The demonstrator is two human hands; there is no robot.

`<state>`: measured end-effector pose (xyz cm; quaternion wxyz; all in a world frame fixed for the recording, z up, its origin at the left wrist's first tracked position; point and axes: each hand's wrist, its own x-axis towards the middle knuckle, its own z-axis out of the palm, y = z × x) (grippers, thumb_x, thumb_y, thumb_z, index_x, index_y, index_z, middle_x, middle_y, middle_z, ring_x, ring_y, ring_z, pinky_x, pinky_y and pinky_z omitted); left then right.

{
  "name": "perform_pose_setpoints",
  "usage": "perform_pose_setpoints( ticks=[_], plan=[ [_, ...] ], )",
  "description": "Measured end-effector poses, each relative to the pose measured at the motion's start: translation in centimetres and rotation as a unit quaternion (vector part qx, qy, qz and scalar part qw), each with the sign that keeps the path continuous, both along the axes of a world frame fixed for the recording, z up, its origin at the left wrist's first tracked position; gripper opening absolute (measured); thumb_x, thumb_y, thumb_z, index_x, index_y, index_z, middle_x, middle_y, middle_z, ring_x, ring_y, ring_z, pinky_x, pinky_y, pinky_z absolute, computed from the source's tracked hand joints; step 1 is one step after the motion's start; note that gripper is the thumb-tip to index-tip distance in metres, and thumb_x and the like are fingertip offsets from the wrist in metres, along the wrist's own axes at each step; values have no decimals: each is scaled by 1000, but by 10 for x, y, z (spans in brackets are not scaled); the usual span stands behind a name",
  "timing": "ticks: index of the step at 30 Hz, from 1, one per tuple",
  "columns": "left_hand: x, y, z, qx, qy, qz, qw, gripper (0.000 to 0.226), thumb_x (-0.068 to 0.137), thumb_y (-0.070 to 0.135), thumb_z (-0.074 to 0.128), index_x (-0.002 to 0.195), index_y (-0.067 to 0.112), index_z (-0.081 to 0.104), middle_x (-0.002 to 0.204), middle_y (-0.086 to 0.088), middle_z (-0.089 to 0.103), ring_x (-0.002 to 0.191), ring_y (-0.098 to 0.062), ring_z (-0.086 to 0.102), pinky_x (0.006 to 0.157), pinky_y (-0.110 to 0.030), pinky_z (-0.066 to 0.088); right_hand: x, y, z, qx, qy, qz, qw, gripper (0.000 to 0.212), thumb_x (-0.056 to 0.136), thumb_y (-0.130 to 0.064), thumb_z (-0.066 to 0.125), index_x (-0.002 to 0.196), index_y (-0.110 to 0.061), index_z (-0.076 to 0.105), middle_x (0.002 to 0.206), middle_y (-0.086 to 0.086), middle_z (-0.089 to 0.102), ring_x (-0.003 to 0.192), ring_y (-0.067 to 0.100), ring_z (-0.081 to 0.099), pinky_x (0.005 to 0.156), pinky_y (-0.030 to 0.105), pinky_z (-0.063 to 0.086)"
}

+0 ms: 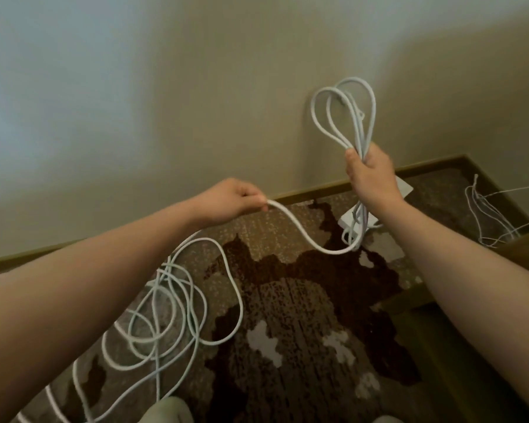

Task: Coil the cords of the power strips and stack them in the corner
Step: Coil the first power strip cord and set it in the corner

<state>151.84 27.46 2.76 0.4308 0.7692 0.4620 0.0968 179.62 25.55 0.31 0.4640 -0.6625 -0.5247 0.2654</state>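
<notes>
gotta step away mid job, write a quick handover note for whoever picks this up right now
Right hand: raised, grips a bundle of white cord loops that stand up above the fist.
Left hand: fingers pinch the same cord's free run, which sags between the hands.
A white power strip lies on the carpet by the wall, below the right hand.
A loose tangle of white cord lies on the carpet at lower left; thinner cords lie at far right.
Done: a few loops gathered.
Left: coil in the slack, coil the tangle, stack the strips in the corner.
</notes>
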Motion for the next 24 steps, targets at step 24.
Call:
perform_pose_setpoints(
  ticks=[24],
  plan=[
    [59, -5, 11, 88, 39, -35, 995, 21, 92, 32, 55, 78, 28, 69, 55, 12, 57, 52, -1, 48, 52, -22, 34, -7, -1, 28, -65, 69, 82, 992, 22, 103, -24, 45, 82, -20, 50, 61, -1, 56, 43, 10, 43, 43, 22, 35]
  ],
)
